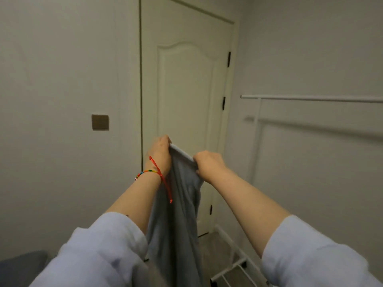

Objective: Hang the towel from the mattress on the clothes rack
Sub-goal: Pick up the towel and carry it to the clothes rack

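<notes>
A grey towel (pixel 178 208) hangs in front of me, held up by its top edge. My left hand (pixel 159 152) grips the left end of that edge; a red string and a coloured bracelet circle its wrist. My right hand (pixel 209 163) grips the right end, a short stretch of edge taut between the two fists. The white clothes rack (pixel 310 98) stands against the right wall, its top bar bare and higher than my hands. The rack's base rails (pixel 230 270) show at the floor.
A closed cream door (pixel 186 112) faces me, with black hinges on its right side. A brown wall switch (pixel 100 122) sits on the left wall. A dark grey corner of the mattress (pixel 18 266) shows at the bottom left.
</notes>
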